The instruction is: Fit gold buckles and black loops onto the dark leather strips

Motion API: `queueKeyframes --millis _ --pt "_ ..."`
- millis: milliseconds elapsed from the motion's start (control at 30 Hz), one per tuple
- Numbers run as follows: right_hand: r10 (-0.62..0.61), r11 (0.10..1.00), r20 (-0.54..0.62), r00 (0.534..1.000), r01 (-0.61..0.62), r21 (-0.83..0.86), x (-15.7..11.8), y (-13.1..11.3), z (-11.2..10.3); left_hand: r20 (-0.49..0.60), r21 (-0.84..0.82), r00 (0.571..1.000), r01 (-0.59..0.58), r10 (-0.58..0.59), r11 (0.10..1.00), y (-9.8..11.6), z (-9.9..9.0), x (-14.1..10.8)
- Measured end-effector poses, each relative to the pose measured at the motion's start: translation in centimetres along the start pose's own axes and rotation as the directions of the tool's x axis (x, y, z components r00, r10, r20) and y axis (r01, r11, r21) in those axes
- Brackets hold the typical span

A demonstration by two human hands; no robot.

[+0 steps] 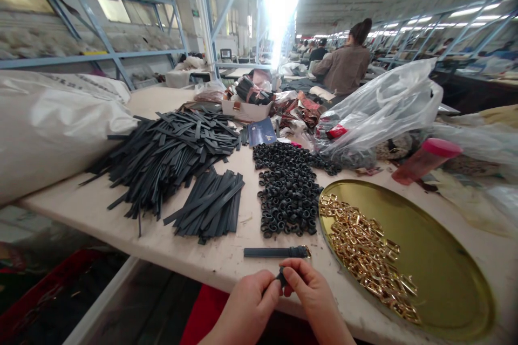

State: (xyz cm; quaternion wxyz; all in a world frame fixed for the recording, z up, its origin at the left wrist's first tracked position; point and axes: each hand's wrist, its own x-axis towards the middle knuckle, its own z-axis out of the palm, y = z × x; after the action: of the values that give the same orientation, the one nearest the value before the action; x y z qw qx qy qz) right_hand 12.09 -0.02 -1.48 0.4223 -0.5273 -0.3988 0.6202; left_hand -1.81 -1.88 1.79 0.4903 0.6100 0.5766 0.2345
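While both our hands meet low at the near edge of the pale surface (243,226), we pinch a small dark strap piece (280,276) between them. Our left hand (258,292) has its thumb and forefinger closed on the piece from one side, and our right hand (304,284) has its fingertips closed on it from the other. The piece is mostly covered by our fingers, so it may be a loop or the end of a strip; we cannot tell which.

Just beyond our hands lies a flat dark strap with a gold buckle (275,252), the buckle end toward the right. Past it we have a dense heap of small black rings (289,194), and left of that a smaller bundle of dark flat strips (210,205), with a large pile of dark flat strips (170,145) farther back. To the right, an oval gold-coloured tray (437,259) holds many shiny gold metal buckles (364,242) along its left side. Behind the rings rests a dark blue booklet (261,132); beyond the tray a clear container with a pink lid (424,160) leans beside a crumpled translucent plastic bag (384,102). A person in a brown top (346,64) is farther back.
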Motion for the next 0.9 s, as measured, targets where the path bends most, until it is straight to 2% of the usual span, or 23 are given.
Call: queueKeyframes --millis 100,200,300,367,433,567,667,733,800,900 --pt "0.041 0.997 -0.009 0.999 -0.041 0.071 -0.3 -0.4 0.6 -0.051 -0.033 0.999 -0.015 0.014 0.999 -0.1 0.4 0.0" --pt "0.025 0.997 -0.057 0.998 -0.02 0.076 -0.6 0.0 1.1 -0.108 -0.044 0.994 -0.014 0.009 0.999 -0.7 0.9 0.1" --pt "0.027 0.997 -0.058 0.998 -0.023 0.068 -1.0 0.7 1.3 -0.056 -0.024 0.998 -0.003 0.001 1.0 -1.2 0.9 0.1" --pt "0.044 0.996 -0.026 0.999 -0.042 0.075 -1.2 0.9 1.3 -0.009 0.005 1.0 0.017 -0.017 1.0 -1.2 0.6 -0.1" --pt "0.03 0.997 0.026 0.999 -0.032 0.071 -1.5 0.7 1.3 -0.007 0.076 1.0 0.023 -0.022 0.997 -0.9 0.2 -0.4" --pt "-0.05 0.995 0.11 0.993 0.059 -0.086 -1.6 0.2 0.6 -0.023 0.261 0.999 -0.019 0.026 0.965 -0.1 -0.2 -1.4" --pt "-0.079 0.985 -0.002 0.997 0.077 -0.155 -1.1 0.0 -0.5 -0.056 0.278 0.998 -0.011 0.028 0.961 0.0 -0.3 -1.8" --pt "-0.06 0.991 -0.064 0.996 0.052 -0.125 -1.0 -0.2 -1.2 -0.082 0.13 0.996 0.036 -0.025 0.991 0.0 -0.3 -1.8" --pt "-0.039 0.995 -0.039 0.998 0.036 -0.094 -1.2 -0.4 -1.4 -0.026 -0.138 0.989 0.14 -0.145 0.981 0.1 -0.3 -1.6" --pt "-0.031 0.999 0.027 0.999 0.032 -0.029 -2.0 -1.0 -0.8 0.18 -0.49 0.948 0.316 -0.261 0.812 0.7 -0.2 -1.4"
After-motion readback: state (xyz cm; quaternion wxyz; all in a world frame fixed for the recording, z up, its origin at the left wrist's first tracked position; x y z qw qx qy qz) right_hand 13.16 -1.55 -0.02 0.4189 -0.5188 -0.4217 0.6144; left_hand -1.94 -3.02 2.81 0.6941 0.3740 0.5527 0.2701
